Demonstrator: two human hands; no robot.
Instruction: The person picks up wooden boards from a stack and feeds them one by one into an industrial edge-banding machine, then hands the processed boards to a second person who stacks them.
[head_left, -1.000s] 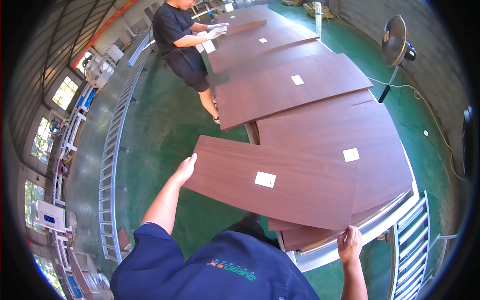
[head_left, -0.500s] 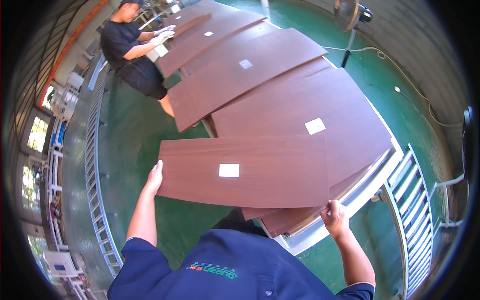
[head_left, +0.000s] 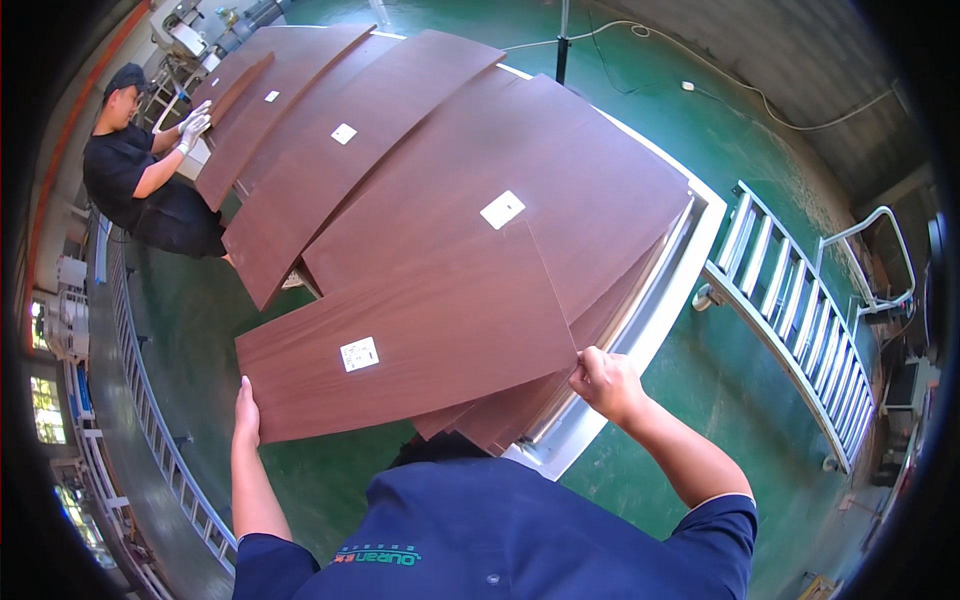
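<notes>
I hold a long dark brown wood-veneer panel (head_left: 430, 330) with a small white label on its top face. My left hand (head_left: 245, 415) presses flat against its left end. My right hand (head_left: 607, 382) grips its near right corner. The panel lies partly over a stack of like panels (head_left: 560, 190) on a white-edged table (head_left: 660, 320).
More brown panels (head_left: 330, 140) lie in a row towards the far left, where another person in black with white gloves (head_left: 140, 170) handles one. A metal roller rack (head_left: 790, 300) stands at right, railings (head_left: 150, 420) at left, and a fan pole (head_left: 563, 45) at the far side. The floor is green.
The panel in my hands has swung and slid further onto the stack at right. My view has turned right, so the other person now appears further left.
</notes>
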